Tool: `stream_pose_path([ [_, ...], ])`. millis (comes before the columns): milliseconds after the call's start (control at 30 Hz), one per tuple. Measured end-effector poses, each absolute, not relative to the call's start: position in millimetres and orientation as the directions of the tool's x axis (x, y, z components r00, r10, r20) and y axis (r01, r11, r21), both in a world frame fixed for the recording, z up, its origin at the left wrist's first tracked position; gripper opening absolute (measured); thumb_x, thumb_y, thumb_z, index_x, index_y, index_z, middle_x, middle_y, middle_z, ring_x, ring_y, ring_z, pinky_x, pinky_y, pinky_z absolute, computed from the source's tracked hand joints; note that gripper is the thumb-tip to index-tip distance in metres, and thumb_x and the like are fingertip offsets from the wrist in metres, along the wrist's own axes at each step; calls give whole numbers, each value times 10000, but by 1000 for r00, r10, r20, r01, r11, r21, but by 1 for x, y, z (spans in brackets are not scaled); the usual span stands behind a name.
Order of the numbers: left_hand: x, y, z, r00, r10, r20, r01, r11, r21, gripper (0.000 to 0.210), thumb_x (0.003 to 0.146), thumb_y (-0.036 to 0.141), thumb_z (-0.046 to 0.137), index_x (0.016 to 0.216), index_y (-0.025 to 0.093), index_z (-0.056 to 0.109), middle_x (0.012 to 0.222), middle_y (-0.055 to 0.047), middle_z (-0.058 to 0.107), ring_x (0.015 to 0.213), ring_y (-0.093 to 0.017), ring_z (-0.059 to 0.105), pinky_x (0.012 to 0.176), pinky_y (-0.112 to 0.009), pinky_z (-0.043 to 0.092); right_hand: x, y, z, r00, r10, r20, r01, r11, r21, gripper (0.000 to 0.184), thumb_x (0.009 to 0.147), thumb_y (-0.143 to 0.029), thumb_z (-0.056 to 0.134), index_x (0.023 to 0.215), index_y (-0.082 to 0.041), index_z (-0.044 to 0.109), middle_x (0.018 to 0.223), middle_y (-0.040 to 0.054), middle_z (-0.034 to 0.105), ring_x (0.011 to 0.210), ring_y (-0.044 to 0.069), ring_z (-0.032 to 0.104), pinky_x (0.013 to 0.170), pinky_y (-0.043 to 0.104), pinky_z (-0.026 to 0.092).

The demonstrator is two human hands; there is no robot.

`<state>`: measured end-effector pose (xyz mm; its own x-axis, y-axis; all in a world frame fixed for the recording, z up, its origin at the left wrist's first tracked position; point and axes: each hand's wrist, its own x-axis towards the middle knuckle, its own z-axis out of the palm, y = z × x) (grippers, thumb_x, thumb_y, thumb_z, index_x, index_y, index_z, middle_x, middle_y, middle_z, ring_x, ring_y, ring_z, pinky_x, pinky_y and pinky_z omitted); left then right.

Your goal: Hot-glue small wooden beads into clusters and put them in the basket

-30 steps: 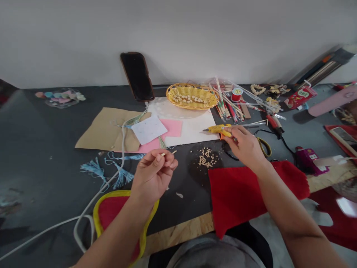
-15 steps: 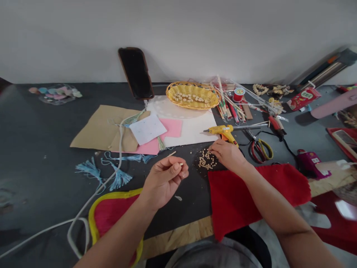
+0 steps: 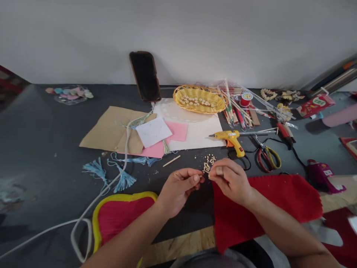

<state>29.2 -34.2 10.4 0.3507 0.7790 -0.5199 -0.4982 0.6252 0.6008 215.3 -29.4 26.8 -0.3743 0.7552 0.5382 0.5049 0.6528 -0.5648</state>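
Observation:
My left hand [image 3: 178, 190] is closed in a pinch on a small pale wooden piece [image 3: 200, 176], whose tip shows between thumb and forefinger. Close by on the right, my right hand [image 3: 232, 182] has thumb and fingertips pressed together on a tiny pale round piece [image 3: 209, 176], mostly covered by the fingers. A small gap separates the two hands. Just behind them, a pile of small round wooden pieces [image 3: 208, 163] lies on the dark table. A short wooden stick [image 3: 171, 160] rests to the left of the pile.
A yellow glue gun [image 3: 230, 137] and scissors [image 3: 266, 156] lie behind my right hand. Red felt [image 3: 267, 201] is under my right forearm. A wicker basket [image 3: 200, 108] holds small pale pieces. Blue tassels [image 3: 125, 182], a white cable [image 3: 125, 149] and a leaning phone [image 3: 145, 76] are leftward.
My right hand has come from the pile toward my body, close to my left hand, with a tiny piece in its fingertips. My left hand has shifted right. The view has turned slightly left.

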Motion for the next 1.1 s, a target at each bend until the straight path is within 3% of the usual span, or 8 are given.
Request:
stream_pose_path([
  [633,32,-37,8,337,798,-499,-446,602,662,213,551,248,864,688,128,754,576,-14,655,550,-77,532,564,-197,397,208,-30,16,-444,688,574,525,719,-456,34,865,-155,624,862,-186,608,805,44,681,732,152,610,681,308,473],
  [1100,31,-37,8,377,783,-495,-438,621,649,209,583,259,851,739,156,758,655,-10,683,566,-77,543,569,-202,396,210,-31,15,-399,733,551,512,677,-530,40,879,-175,601,866,-182,637,829,51,676,766,154,631,698,297,502],
])
